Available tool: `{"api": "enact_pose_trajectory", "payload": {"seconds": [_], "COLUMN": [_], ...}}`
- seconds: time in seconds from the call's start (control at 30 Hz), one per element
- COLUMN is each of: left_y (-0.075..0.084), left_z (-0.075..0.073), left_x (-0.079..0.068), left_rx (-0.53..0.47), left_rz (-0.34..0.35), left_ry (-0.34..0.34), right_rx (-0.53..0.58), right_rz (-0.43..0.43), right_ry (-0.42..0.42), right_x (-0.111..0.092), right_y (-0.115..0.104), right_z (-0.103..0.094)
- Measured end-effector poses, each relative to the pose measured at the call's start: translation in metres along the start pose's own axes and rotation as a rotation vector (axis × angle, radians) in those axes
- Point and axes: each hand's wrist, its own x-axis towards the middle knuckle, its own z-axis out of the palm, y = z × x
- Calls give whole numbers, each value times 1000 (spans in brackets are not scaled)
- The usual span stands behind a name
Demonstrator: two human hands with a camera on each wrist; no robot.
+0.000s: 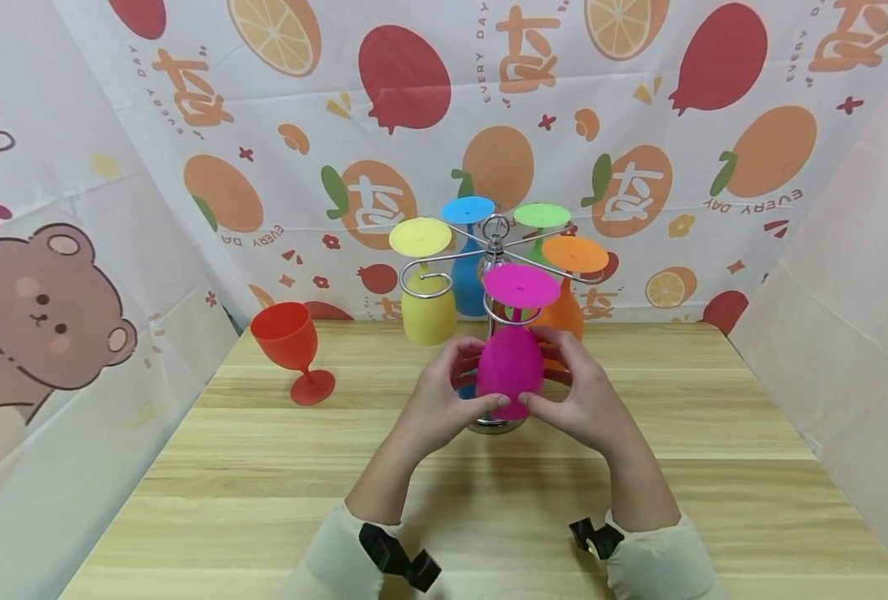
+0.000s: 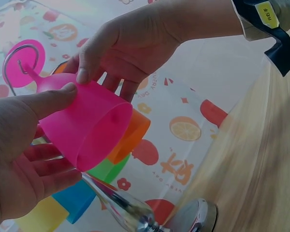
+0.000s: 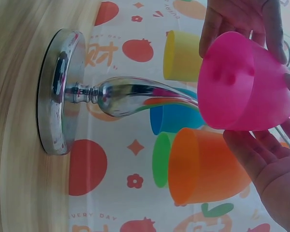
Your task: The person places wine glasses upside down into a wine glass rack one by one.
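Note:
A magenta plastic goblet (image 1: 510, 367) hangs upside down, its stem in a wire loop of a chrome stemware rack (image 1: 495, 246). My left hand (image 1: 444, 396) grips its bowl from the left, thumb in front and fingers behind. From the opposite side my right hand (image 1: 582, 396) holds the same bowl, the two thumbs close together near the rim. In the left wrist view the bowl (image 2: 87, 118) lies between both hands, its open mouth facing down toward the rack's base (image 2: 195, 217). An orange goblet (image 3: 208, 166) hangs right beside my right fingers.
Yellow (image 1: 429, 312), blue (image 1: 468, 279) and green (image 1: 542, 215) goblets also hang inverted on the rack. A red goblet (image 1: 286, 337) stands upright, slightly tilted in view, on the wooden table (image 1: 264, 500) at the left. Fruit-printed cloth (image 1: 444, 92) closes off the back.

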Motion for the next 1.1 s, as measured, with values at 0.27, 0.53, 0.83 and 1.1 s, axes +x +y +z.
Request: {"api": "enact_pose_trajectory", "payload": {"seconds": [0.27,0.53,0.83,1.1], "left_y": [17,16,11,-11], "left_z": [-4,-7,-6,-4], "left_x": [-3,0,3,9], "left_rx": [1,-15,-27,-9], "left_rz": [-13,-9,-23,35], "left_ry": [-24,-37,-53,-80], "right_rx": [-12,-39,-47,-71], "right_rz": [23,30,30,40], "right_ry": [-7,-6,-13,-18], "right_x": [3,7,8,7], "right_y": [1,2,3,-4], "right_z": [1,1,1,0]}}
